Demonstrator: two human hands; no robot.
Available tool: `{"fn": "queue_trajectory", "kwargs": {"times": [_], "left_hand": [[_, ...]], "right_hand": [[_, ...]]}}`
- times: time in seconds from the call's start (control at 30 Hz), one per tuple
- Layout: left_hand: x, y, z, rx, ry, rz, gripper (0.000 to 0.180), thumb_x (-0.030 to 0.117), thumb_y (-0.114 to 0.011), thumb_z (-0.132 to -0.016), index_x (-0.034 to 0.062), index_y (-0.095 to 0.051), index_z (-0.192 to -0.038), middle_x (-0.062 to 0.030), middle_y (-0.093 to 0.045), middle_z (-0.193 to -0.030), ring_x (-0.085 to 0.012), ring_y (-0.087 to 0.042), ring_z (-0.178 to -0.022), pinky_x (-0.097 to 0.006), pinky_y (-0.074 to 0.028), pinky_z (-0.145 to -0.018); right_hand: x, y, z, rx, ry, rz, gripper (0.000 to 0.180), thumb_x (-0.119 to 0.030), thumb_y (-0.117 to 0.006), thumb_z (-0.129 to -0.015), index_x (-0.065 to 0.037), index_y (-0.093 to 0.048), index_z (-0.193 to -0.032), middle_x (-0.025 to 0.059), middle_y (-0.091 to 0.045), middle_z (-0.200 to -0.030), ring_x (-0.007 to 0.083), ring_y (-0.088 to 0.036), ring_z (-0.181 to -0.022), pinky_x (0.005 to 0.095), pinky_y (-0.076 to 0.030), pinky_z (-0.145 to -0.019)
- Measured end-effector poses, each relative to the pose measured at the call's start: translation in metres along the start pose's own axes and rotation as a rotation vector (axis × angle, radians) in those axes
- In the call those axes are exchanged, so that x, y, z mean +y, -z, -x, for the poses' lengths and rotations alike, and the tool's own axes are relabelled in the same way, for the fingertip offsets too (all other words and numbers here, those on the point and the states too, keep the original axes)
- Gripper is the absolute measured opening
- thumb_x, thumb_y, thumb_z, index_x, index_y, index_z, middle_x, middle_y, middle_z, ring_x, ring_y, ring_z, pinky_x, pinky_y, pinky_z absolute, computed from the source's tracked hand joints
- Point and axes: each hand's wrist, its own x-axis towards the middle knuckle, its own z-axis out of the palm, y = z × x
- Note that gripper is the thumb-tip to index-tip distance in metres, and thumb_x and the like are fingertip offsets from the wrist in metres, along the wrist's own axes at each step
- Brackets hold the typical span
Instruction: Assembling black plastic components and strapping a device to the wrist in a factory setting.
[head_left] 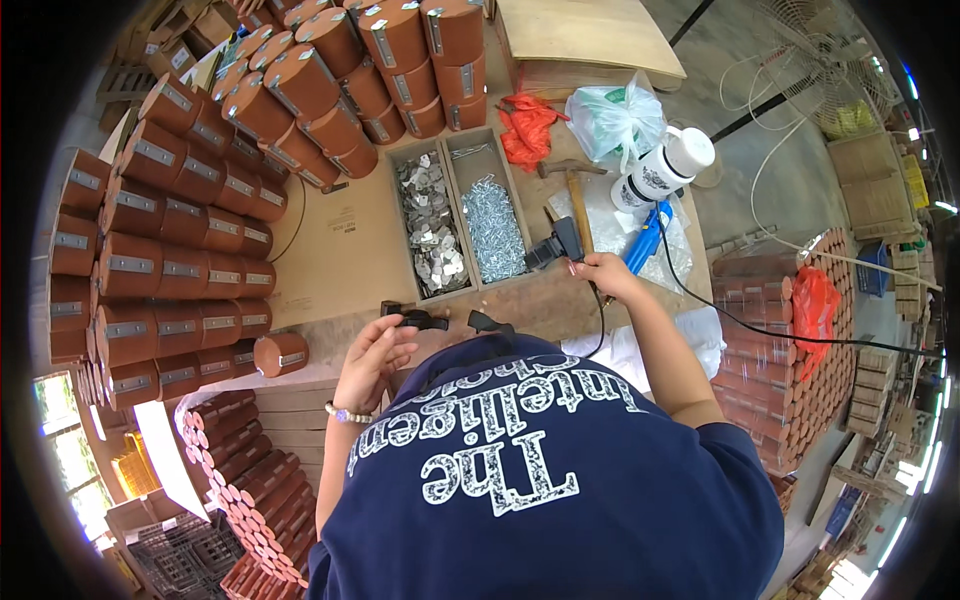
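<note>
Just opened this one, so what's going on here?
A person at a workbench has their right hand at a black device, though the exact grip is unclear. Their left hand, fingers loosely open, is beside a black item at the bench edge. Ahead sits a two-part tray of metal plates and small fasteners; reddish-brown cylinders stand stacked to the left.

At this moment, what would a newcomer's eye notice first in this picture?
Most likely the reddish-brown cylinders stacked on the left of the table. Next might be the tray of shiny metal pieces in the middle, and the orange-red bag beside its far right corner.
</note>
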Motion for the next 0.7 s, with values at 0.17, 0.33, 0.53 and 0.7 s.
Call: {"fn": "queue_trajectory", "kwargs": {"times": [0.17, 0.33, 0.53, 0.7], "left_hand": [[-0.015, 0.001, 0.013, 0.048, 0.012, 0.069, 0.026, 0.018, -0.047, -0.084, 0.0056, -0.044, -0.106, -0.0077, -0.056, -0.096, -0.0142, -0.056, -0.081, -0.023, -0.044, -0.070], [-0.025, 0.002, 0.012, 0.078, 0.052, 0.048, 0.028, 0.021, -0.045, -0.085, 0.0056, -0.042, -0.108, -0.0089, -0.053, -0.099, -0.0143, -0.054, -0.081, -0.025, -0.043, -0.072], [-0.029, -0.001, 0.010, 0.103, 0.064, 0.045, 0.027, 0.020, -0.045, -0.085, 0.0056, -0.043, -0.107, -0.0087, -0.053, -0.098, -0.0138, -0.054, -0.080, -0.025, -0.043, -0.072], [-0.030, -0.002, 0.005, 0.108, 0.073, 0.019, 0.026, 0.020, -0.045, -0.085, 0.0054, -0.043, -0.107, -0.0089, -0.053, -0.098, -0.0134, -0.054, -0.080, -0.024, -0.042, -0.072]], "right_hand": [[-0.010, 0.011, -0.010, -0.049, -0.092, -0.175, 0.017, -0.018, -0.053, -0.078, -0.005, -0.061, -0.070, 0.0034, -0.055, -0.058, 0.0105, -0.048, -0.054, 0.0269, -0.039, -0.051], [0.000, 0.014, -0.021, -0.031, 0.000, 0.220, 0.017, -0.019, -0.054, -0.077, -0.005, -0.059, -0.069, 0.0078, -0.056, -0.059, 0.0153, -0.052, -0.055, 0.0285, -0.040, -0.054], [0.016, 0.000, -0.022, 0.029, 0.168, 0.544, 0.018, -0.023, -0.053, -0.075, -0.006, -0.058, -0.073, 0.0160, -0.057, -0.072, 0.0302, -0.055, -0.071, 0.0370, -0.042, -0.064], [0.009, -0.004, -0.010, 0.057, 0.079, 0.487, 0.018, -0.024, -0.052, -0.074, -0.007, -0.059, -0.077, 0.0167, -0.057, -0.077, 0.0316, -0.054, -0.076, 0.0386, -0.042, -0.066]]}}
